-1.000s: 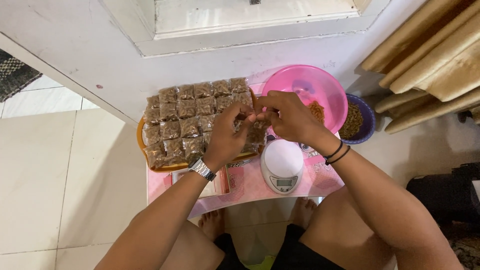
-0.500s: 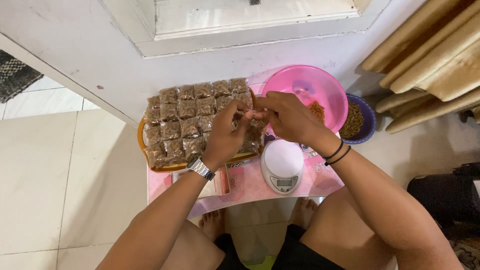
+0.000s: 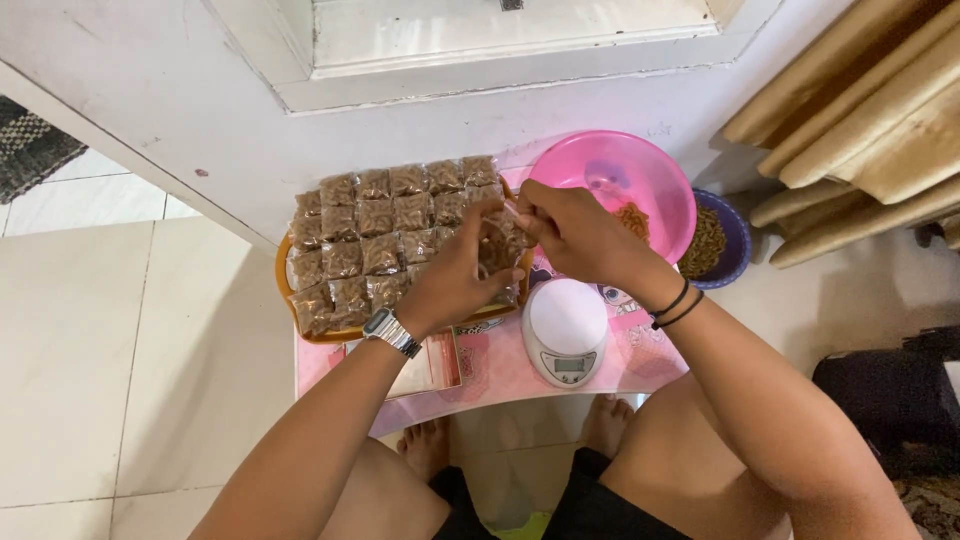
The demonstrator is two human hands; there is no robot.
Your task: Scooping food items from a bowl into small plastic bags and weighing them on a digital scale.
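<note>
A low pink table [image 3: 640,365] stands against the white wall, its surface nearly filled. An orange tray [image 3: 284,285] carries rows of filled, sealed packets [image 3: 372,215], judged the finished share. The pink bowl [image 3: 600,170] is almost empty, while the small blue bowl [image 3: 735,235] holds more brown feed, so work remains. The white scale [image 3: 565,330] sits bare at the front edge. The left hand [image 3: 455,275] and right hand [image 3: 575,230], fingers pinched shut, hold one small clear bag [image 3: 497,250] above the tray's right end; little free room there.

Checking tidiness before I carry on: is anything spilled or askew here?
Nothing stands out. The filled packets lie in neat rows on the orange tray, and both hands hold one small bag.
</note>
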